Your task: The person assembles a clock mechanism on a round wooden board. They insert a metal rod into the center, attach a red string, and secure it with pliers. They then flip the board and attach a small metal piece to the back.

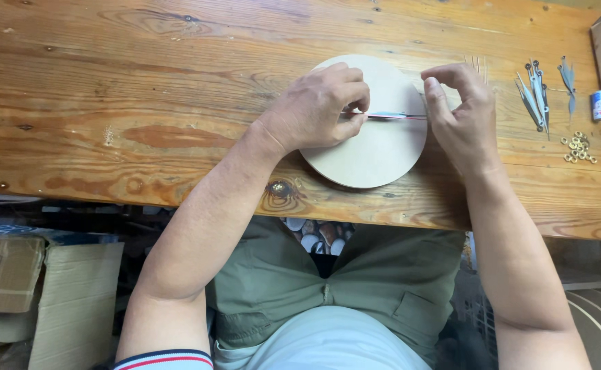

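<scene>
One table: a wooden table (142,103) is filling the upper frame.
Boxes: cardboard boxes (40,288) are sitting at lower left; their contents cannot be told.
Disc: a pale round disc (382,154) is lying at centre.
Left hand: the left hand (317,109) is resting on the disc, fingers pinching one end of a thin red-and-blue strip (400,116).
Right hand: the right hand (461,113) is curling just beside the strip's other end; whether it is gripping cannot be told.
Metal pieces: pointed metal pieces (535,92) are lying at upper right.
Rings: small rings (579,148) are clustering below them.
</scene>
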